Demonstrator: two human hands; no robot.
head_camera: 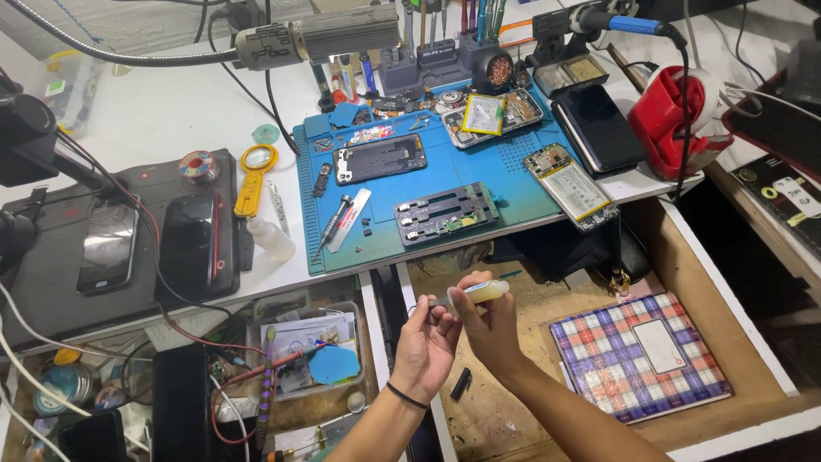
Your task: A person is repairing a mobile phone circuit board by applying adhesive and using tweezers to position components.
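What I can't make out from here

My right hand [494,321] wraps the small pale yellow plastic tube [481,293], hiding its rear end; its tip, against my left hand [425,342], is too small to tell.

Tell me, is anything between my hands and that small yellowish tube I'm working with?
Nothing visible. The right hand holds the small yellowish tube directly, and the left hand pinches at its tip end. Both are raised over the open wooden drawer, below the blue work mat.

Single head-worn view, looking steeply down and forward. Hands [457,329] close below; worktop [171,111] with blue mat [522,201] farther ahead.
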